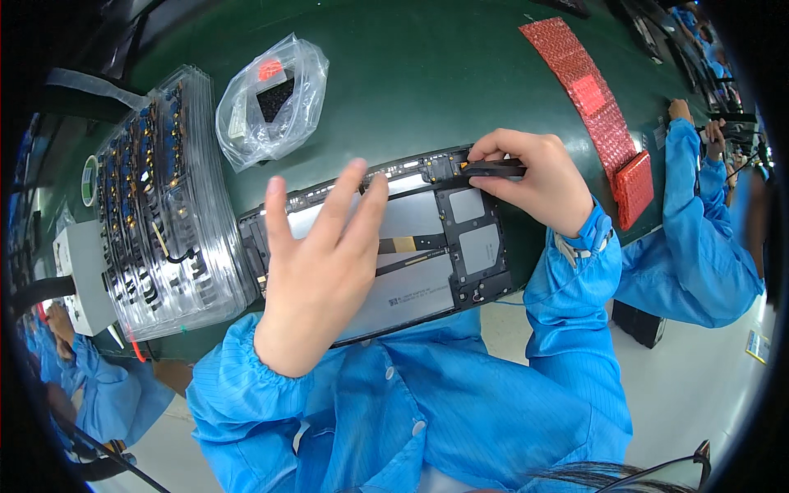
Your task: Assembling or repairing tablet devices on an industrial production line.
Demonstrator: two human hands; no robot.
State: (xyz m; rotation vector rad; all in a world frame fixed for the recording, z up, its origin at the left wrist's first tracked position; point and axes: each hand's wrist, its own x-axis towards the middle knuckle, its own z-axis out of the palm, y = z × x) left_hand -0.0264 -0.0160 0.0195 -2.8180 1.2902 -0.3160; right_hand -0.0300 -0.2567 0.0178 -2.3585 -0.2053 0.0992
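Note:
An opened tablet (419, 292) lies in front of me at the table's near edge, its silver battery plates, black frame and flat cables bare. Over its left part my left hand (325, 271) is spread, palm down, the fingertips by the circuit strip along the far edge. Whether the palm presses on the tablet I cannot tell. My right hand (538, 177) pinches black tweezers (493, 168), their tips at the tablet's far right corner. A blue band circles the right wrist.
To the left stands a stack of clear plastic trays (177, 238) with small cable parts. Beyond the tablet lies a clear plastic bag (275, 103) holding a black piece. Red bubble wrap (583, 90) stretches along the right side. Co-workers in blue sleeves (686, 246) sit on both sides.

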